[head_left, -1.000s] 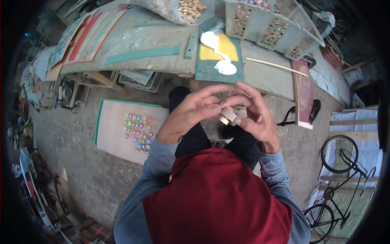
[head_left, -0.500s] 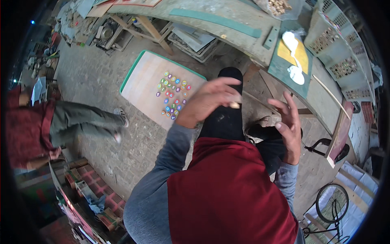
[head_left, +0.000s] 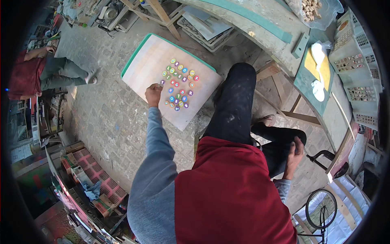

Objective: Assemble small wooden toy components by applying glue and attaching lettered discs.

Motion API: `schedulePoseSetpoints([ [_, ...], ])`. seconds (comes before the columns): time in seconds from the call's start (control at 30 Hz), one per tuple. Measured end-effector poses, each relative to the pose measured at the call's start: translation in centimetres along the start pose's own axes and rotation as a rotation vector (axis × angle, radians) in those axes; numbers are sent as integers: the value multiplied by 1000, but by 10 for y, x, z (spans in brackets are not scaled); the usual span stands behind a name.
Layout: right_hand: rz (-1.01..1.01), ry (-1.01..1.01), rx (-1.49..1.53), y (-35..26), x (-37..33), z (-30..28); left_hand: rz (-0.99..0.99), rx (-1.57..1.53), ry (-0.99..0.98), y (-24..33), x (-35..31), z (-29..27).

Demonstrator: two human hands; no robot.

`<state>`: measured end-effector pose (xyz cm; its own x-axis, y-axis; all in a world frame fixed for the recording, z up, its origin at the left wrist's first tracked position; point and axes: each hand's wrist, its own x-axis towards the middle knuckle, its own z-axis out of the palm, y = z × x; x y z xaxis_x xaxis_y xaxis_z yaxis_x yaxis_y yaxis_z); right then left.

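Note:
My left hand (head_left: pixel 153 95) is stretched out over a pale board (head_left: pixel 140 67) with a green edge. Its fingertips are pinched together beside a small purple disc (head_left: pixel 162 82). Whatever sits between them is too small to make out. Several coloured letter discs (head_left: pixel 174 84) lie in rows on the board, to the right of that hand. My right hand (head_left: pixel 294 156) is by my bent knee (head_left: pixel 284 138), its fingers curled close together at the dark trouser leg. I cannot make out what they hold, if anything.
On the bench (head_left: pixel 280 49) at right lie a yellow sheet (head_left: pixel 312 59) with white paste and a green mat (head_left: pixel 323 103). A bag of wooden pieces (head_left: pixel 312 9) and a white basket (head_left: pixel 345 53) stand there. Another person (head_left: pixel 34 71) is at left; a clamp (head_left: pixel 323 156) hangs from the bench.
My left hand has moved left, from above my leg to the board, where a small wooden piece was in its fingers before. My right hand has dropped to my knee and its fingers have closed.

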<state>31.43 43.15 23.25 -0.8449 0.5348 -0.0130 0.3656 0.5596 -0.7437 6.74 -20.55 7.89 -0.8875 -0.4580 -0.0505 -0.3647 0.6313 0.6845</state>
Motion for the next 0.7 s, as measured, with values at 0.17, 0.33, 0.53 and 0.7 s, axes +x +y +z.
schedulePoseSetpoints([
  [0.17, 78, 135, 41, 32, -15, 5, 59, 262, 87, -44, 6, 43],
  [0.33, 116, 191, -64, 30, -21, 14, 98, 334, 78, -43, 17, 65],
  [0.53, 109, 184, -64, 36, -19, 15, 87, 376, 38, -48, 20, 78],
  [0.7, 113, 175, -80, 27, -17, 18, 153, 388, 36, -49, 18, 73],
])
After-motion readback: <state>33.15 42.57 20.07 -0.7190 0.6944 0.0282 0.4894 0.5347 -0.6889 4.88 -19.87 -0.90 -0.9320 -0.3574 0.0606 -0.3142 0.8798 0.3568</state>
